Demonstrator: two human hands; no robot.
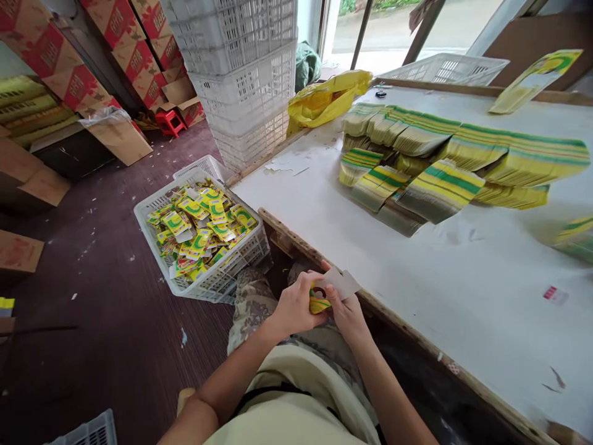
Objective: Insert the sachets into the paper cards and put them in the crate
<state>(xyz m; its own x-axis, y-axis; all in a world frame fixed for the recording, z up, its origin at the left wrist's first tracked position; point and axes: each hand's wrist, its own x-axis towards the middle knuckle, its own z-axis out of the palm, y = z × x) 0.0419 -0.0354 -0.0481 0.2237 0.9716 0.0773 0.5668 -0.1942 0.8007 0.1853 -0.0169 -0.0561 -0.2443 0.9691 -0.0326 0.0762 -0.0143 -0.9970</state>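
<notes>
Above my lap, at the table's edge, both hands hold one small cardboard box (343, 283), partly folded. Its plain grey-white inside faces up and a yellow-green printed side shows below. My left hand (296, 303) grips the printed end with curled fingers. My right hand (346, 314) presses its thumb on the grey flap, fingers behind the card. Left of my knees, a white plastic crate (215, 281) is heaped with folded yellow-green boxes (199, 241). Stacks of flat yellow-green box blanks (426, 133) lie on the white table (407, 278).
A yellow plastic bag (324, 102) lies at the table's far left corner, beside tall stacked white crates (241, 80). A single flat printed piece (532, 83) lies at the far right. Cartons (139, 62) and a red stool (170, 122) stand on the floor, which has paper scraps.
</notes>
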